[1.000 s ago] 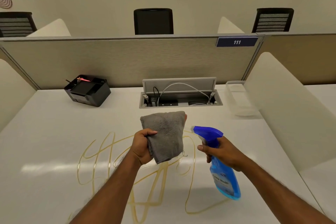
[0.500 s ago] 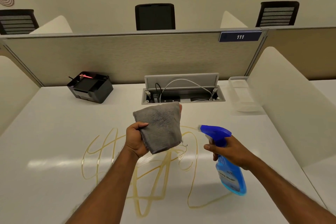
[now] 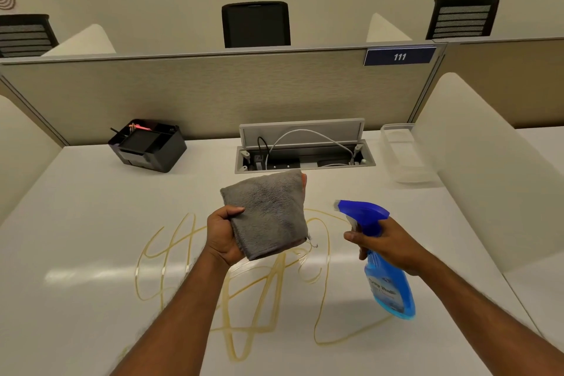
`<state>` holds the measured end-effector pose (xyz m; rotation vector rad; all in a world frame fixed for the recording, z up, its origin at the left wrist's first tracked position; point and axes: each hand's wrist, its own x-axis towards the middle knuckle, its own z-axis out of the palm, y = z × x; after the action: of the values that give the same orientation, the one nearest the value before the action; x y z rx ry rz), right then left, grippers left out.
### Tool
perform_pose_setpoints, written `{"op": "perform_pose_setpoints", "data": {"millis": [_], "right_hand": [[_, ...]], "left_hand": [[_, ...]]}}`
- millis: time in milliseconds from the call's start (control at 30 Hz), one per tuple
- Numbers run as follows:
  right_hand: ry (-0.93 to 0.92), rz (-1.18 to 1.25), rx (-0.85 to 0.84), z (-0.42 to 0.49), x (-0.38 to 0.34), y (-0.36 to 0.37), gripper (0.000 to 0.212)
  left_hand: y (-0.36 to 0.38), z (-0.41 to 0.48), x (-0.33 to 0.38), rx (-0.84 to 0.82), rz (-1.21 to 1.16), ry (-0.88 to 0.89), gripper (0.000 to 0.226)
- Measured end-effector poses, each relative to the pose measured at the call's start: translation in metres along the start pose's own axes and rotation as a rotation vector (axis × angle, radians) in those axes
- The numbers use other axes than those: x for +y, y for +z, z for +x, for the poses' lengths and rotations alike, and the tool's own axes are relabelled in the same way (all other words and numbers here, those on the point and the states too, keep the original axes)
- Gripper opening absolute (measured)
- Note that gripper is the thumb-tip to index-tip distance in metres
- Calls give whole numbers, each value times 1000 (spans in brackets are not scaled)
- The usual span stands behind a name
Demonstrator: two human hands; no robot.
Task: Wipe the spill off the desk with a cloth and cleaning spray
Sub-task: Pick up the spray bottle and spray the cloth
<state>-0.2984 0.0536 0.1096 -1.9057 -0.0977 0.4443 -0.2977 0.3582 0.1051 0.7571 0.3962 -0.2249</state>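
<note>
A yellowish spill (image 3: 171, 256) runs in thin looping lines across the middle of the white desk (image 3: 76, 207). My left hand (image 3: 222, 235) holds a folded grey cloth (image 3: 268, 217) up above the spill, its face turned toward the bottle. My right hand (image 3: 387, 247) grips the neck of a blue spray bottle (image 3: 387, 284), held in the air to the right of the cloth. The bottle's blue nozzle points left at the cloth, a short gap away.
A black desk organiser (image 3: 149, 146) sits at the back left. An open cable tray (image 3: 305, 149) with white and black cables lies at the back centre. A clear plastic container (image 3: 406, 156) stands at the back right beside a white side divider (image 3: 488, 168).
The cloth and the spray bottle have stayed close together with little relative motion. The view has tipped slightly, so the desk items appear lower and the hands a bit higher on the desk.
</note>
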Motion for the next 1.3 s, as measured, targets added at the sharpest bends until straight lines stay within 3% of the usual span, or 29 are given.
{"op": "perform_pose_setpoints", "data": {"millis": [100, 233, 367, 433, 533, 633, 733, 867, 1300], "right_hand": [[12, -8, 13, 0, 1, -1, 87], [-6, 31, -7, 0, 3, -1, 44], [0, 57, 61, -1, 15, -5, 51], [-22, 109, 110, 0, 21, -9, 41], [-55, 199, 227, 1, 24, -18, 21], [-82, 214, 312, 7, 30, -31, 18], [-78, 214, 375, 17, 36, -47, 16], [-47, 203, 463, 33, 41, -72, 20], [-13, 254, 857, 101, 77, -162, 19]], "left_hand": [[3, -1, 0, -2, 7, 9, 69], [1, 4, -3, -27, -1, 11, 92], [2, 7, -8, -45, -17, -2, 91], [4, 10, -13, -45, -1, -21, 94], [8, 14, -23, -43, 12, -52, 76], [15, 18, -31, -46, 8, -68, 48], [25, 22, -39, -24, 51, -79, 79], [32, 28, -46, -22, 42, -89, 41], [51, 52, -71, 39, 70, -118, 38]]}}
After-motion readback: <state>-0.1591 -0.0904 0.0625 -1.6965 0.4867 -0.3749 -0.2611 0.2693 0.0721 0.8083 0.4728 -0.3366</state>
